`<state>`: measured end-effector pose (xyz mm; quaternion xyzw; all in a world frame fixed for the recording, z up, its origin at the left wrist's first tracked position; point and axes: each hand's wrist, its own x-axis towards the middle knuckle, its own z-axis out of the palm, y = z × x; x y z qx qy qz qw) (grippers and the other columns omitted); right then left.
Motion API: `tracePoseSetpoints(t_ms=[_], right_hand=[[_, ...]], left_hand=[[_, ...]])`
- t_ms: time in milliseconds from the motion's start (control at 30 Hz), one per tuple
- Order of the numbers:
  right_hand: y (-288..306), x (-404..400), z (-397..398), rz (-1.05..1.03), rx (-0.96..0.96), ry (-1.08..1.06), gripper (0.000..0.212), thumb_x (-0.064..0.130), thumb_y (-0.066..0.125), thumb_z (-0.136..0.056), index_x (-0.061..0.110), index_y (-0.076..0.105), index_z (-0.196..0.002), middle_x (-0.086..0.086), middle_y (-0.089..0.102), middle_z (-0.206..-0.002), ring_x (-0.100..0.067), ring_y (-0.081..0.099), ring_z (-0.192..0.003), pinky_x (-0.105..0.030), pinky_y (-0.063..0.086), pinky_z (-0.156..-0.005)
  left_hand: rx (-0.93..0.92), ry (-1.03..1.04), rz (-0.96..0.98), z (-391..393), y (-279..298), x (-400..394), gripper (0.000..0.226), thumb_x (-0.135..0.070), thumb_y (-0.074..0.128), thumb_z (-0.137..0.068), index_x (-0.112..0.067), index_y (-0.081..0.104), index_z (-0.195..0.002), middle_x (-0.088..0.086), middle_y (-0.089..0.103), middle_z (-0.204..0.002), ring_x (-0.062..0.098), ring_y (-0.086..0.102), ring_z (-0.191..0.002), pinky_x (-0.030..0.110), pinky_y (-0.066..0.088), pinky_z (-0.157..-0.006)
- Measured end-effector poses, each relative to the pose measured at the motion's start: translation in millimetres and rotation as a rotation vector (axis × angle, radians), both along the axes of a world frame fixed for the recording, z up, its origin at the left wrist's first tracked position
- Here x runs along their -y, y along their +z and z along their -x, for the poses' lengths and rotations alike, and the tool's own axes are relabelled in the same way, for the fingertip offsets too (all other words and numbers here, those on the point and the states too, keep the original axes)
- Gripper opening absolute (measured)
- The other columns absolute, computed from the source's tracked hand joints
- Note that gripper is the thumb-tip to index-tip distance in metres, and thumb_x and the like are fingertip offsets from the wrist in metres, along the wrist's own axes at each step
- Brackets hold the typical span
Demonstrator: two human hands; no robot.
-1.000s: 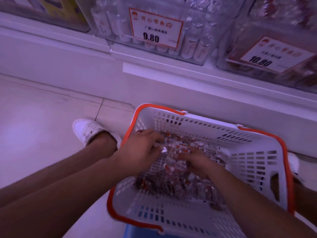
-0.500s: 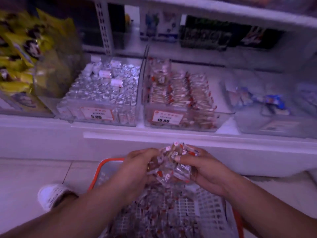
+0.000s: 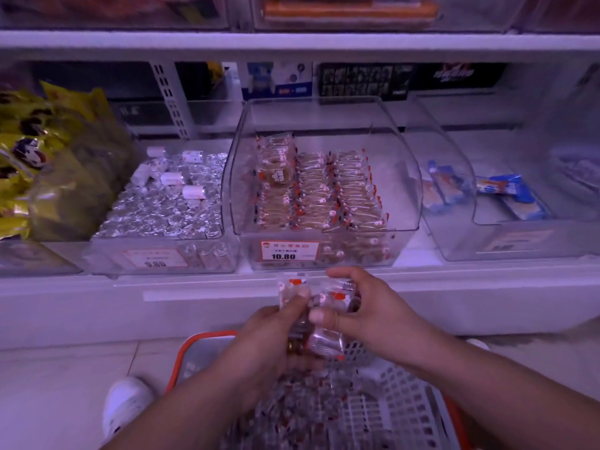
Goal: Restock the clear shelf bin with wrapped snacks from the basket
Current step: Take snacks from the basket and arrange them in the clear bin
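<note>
**A:** Head camera, looking forward and down at a shop shelf. What is in the hands?

**B:** A bundle of wrapped snacks (image 3: 319, 315), clear wrappers with red marks, is held between both hands just above the basket (image 3: 383, 414). The left hand (image 3: 269, 339) grips the bundle from the left, thumb pressed on top. The right hand (image 3: 363, 306) grips from the right, thumb across the front and index finger arched over the top. Both sets of fingers are curled round the packets, probably because loose, slippery wrappers would spill from one hand.

**A:** Where does the bundle go?

**B:** Straight ahead sits the clear shelf bin (image 3: 324, 177), above and behind the hands and well apart from them. Its orange price tag (image 3: 290, 250) reads 10.80. Inside, matching snacks stand on edge in neat rows. The rows fill only the lower part, so there looks to be room for more.

**A:** And the basket?

**B:** A white plastic basket with an orange rim, low in the frame on the floor, under the forearms. Many more wrapped snacks lie loose in it. It seems set right below the bin to keep each trip short.

**A:** Anything else nearby?

**B:** To the left, a bin of silver-wrapped sweets (image 3: 162, 203); beyond that, yellow bags (image 3: 35, 157). To the right, bins with a few blue packets (image 3: 506, 193). A white shoe (image 3: 126, 404) rests on the floor left of the basket.
</note>
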<state>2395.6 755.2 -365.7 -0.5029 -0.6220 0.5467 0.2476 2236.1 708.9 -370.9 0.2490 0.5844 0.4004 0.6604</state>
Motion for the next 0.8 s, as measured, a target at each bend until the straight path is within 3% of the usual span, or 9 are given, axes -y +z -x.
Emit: tracePoseSetpoints(t_ms=[67, 100, 200, 300, 400, 500, 633, 700, 800], right_hand=[[2, -5, -2, 0.097, -0.063, -0.005, 0.065, 0.053, 0.08, -0.07, 0.022, 0.055, -0.12, -0.004, 0.068, -0.094, -0.009, 0.068, -0.074, -0.025, 0.056, -0.068], [4, -7, -3, 0.194, -0.152, -0.021, 0.055, 0.042, 0.081, -0.076, 0.018, 0.057, -0.119, -0.01, 0.068, -0.099, -0.019, 0.069, -0.079, -0.034, 0.057, -0.072], [4, -8, -7, 0.29, -0.338, -0.019, 0.036, 0.007, 0.075, -0.082, 0.012, 0.062, -0.115, -0.013, 0.069, -0.114, -0.03, 0.07, -0.097, -0.04, 0.059, -0.078], [1, -6, -4, 0.167, -0.279, -0.113, 0.033, 0.003, 0.075, -0.082, 0.02, 0.067, -0.11, -0.007, 0.07, -0.111, -0.027, 0.072, -0.094, -0.042, 0.061, -0.077], [-5, -6, 1, 0.131, -0.244, -0.19, 0.034, -0.001, 0.074, -0.082, 0.018, 0.067, -0.11, -0.01, 0.069, -0.109, -0.029, 0.074, -0.084, -0.043, 0.062, -0.071], [-5, -4, 2, 0.138, -0.276, -0.204, 0.031, 0.0, 0.075, -0.082, 0.021, 0.07, -0.105, -0.009, 0.072, -0.106, -0.027, 0.075, -0.082, -0.038, 0.061, -0.065], [-4, -10, -2, 0.182, -0.346, -0.276, 0.016, 0.012, 0.076, -0.082, 0.018, 0.075, -0.097, -0.005, 0.076, -0.092, -0.023, 0.073, -0.08, -0.036, 0.057, -0.067], [-2, -13, -6, 0.163, -0.313, -0.282, 0.021, 0.024, 0.081, -0.076, 0.02, 0.073, -0.095, -0.007, 0.076, -0.091, -0.027, 0.069, -0.077, -0.043, 0.052, -0.071], [0, -9, -3, 0.209, -0.346, -0.196, 0.034, 0.029, 0.088, -0.06, 0.015, 0.072, -0.087, -0.013, 0.074, -0.087, -0.023, 0.065, -0.068, -0.036, 0.052, -0.061]], left_hand=[[0.015, 0.063, -0.001, 1, 0, -3, 0.041, -0.029, 0.067, -0.089, 0.006, 0.066, -0.111, 0.035, 0.066, -0.11, 0.037, 0.065, -0.082, 0.058, 0.058, -0.079], [0.027, 0.078, -0.009, 2, 0, -4, 0.04, -0.025, 0.068, -0.086, 0.006, 0.066, -0.111, 0.033, 0.067, -0.106, 0.035, 0.063, -0.081, 0.062, 0.056, -0.084], [0.111, 0.088, -0.046, 4, 2, -4, 0.037, -0.022, 0.064, -0.087, 0.006, 0.067, -0.112, 0.027, 0.071, -0.105, 0.037, 0.063, -0.086, 0.044, 0.059, -0.069], [0.181, 0.12, -0.07, 4, 4, -4, 0.036, -0.022, 0.062, -0.089, 0.005, 0.067, -0.113, 0.029, 0.07, -0.11, 0.04, 0.065, -0.091, 0.044, 0.058, -0.072], [0.102, 0.088, -0.112, 0, 4, 0, 0.033, -0.027, 0.064, -0.09, -0.003, 0.068, -0.112, 0.02, 0.073, -0.107, 0.041, 0.07, -0.099, 0.046, 0.059, -0.076], [0.045, 0.046, -0.148, -1, 6, 3, 0.03, -0.015, 0.071, -0.084, -0.005, 0.067, -0.113, 0.015, 0.075, -0.105, 0.035, 0.072, -0.094, 0.038, 0.059, -0.069], [0.099, 0.179, -0.103, 6, 6, -2, 0.026, -0.007, 0.07, -0.084, 0.002, 0.067, -0.108, 0.018, 0.075, -0.098, 0.032, 0.072, -0.084, 0.044, 0.061, -0.073], [0.107, 0.268, -0.071, 9, 6, -5, 0.02, -0.001, 0.066, -0.087, 0.004, 0.065, -0.106, 0.018, 0.074, -0.091, 0.033, 0.071, -0.079, 0.049, 0.061, -0.077], [0.149, 0.293, -0.027, 7, 6, -7, 0.02, -0.005, 0.058, -0.095, 0.004, 0.064, -0.111, 0.02, 0.073, -0.095, 0.032, 0.068, -0.076, 0.049, 0.06, -0.079]])
